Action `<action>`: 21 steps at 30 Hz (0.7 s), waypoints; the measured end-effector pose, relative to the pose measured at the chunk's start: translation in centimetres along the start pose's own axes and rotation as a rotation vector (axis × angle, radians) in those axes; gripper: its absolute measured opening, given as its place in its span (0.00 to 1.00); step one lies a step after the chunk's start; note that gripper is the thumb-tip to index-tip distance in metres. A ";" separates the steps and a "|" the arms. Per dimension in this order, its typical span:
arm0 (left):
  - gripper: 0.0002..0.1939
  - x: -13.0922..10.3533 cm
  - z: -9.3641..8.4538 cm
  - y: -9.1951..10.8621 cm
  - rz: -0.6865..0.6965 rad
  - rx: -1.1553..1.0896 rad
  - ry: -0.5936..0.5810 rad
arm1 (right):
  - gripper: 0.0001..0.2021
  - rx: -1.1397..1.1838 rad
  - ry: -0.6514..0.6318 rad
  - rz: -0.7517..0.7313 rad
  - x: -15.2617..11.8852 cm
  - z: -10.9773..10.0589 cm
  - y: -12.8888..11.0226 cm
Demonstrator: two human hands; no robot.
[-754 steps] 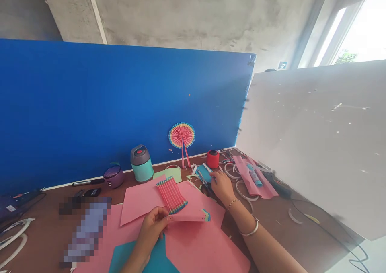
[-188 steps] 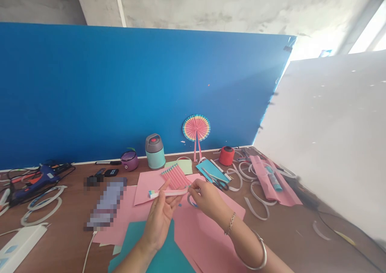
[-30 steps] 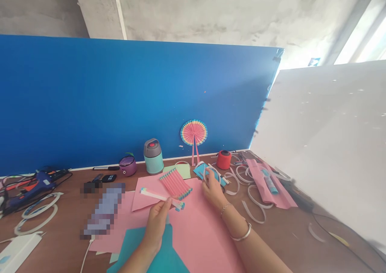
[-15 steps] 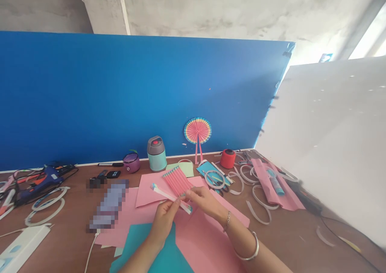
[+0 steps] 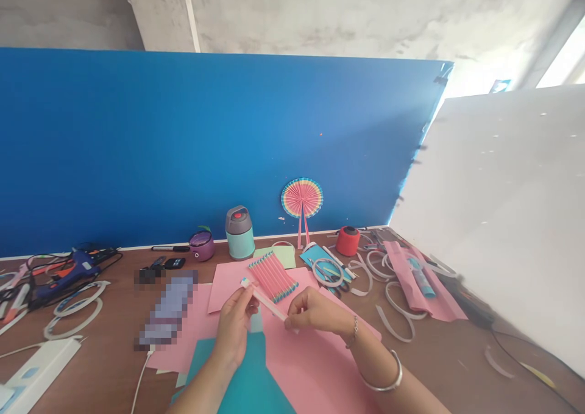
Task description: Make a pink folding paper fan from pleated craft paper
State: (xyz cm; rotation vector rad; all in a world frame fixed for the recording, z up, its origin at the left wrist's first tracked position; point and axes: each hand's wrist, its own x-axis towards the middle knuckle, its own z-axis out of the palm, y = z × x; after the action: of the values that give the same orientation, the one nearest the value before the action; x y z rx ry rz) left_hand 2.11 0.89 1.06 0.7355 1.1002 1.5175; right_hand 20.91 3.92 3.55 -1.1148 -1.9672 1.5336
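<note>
Head view: left hand and right hand each have a closed pinch grip near opposite ends of one paper strip, above pink paper.

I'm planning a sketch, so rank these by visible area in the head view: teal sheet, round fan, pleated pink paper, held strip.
1. Teal sheet: largest.
2. Round fan and pleated pink paper: too alike to rank.
3. Held strip: smallest, being narrow.

brown table, pink sheets, power strip
</note>
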 end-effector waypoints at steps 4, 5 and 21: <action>0.17 0.1 -0.3 -0.5 -0.002 -0.027 0.016 | 0.07 -0.059 -0.100 0.011 -0.5 -0.5 -0.2; 0.17 0.1 -0.3 -0.6 -0.001 -0.030 0.017 | 0.07 -0.078 -0.127 0.021 -0.5 -0.6 -0.1; 0.13 -0.3 0.2 -0.5 -0.039 -0.108 0.040 | 0.08 -0.029 -0.265 0.130 -0.7 -1.5 0.8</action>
State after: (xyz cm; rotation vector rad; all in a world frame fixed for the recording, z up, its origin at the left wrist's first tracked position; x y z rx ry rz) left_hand 2.58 0.60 0.69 0.6081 1.0474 1.5512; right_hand 22.72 4.30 3.34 -1.1188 -2.1294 1.8069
